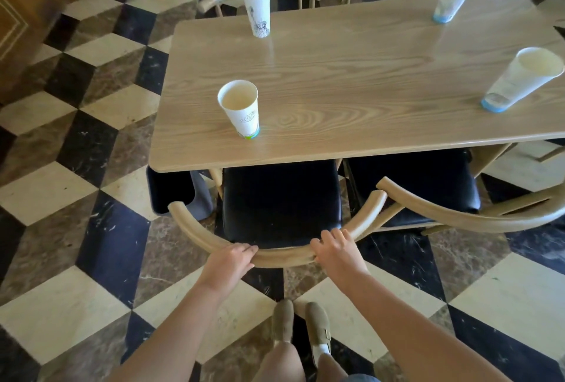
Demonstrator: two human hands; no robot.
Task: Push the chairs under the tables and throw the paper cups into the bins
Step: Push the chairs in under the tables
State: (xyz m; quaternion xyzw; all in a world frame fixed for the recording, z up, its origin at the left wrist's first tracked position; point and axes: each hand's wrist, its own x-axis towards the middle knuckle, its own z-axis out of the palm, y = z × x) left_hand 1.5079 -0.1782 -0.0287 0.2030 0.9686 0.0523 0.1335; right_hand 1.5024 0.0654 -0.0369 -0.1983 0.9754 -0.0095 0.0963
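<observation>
Chair [276,255] backrest gripped by left hand [230,262] and right hand [336,248]; second chair [477,216] just beside.

A café or dining hall. Wooden tables [351,82] with matching chairs [275,247] stand on checkered marble floor [76,167].

Both my hands are on the curved back rail of the near chair [276,255], left hand [230,259] and right hand [336,248] curled over it side by side. Its black seat sits partly under the table's [351,76] near edge. Four paper cups stand up top: one [240,108] near the front-left corner, one [256,8] by the far edge, two [519,79] toward the right edge.
</observation>
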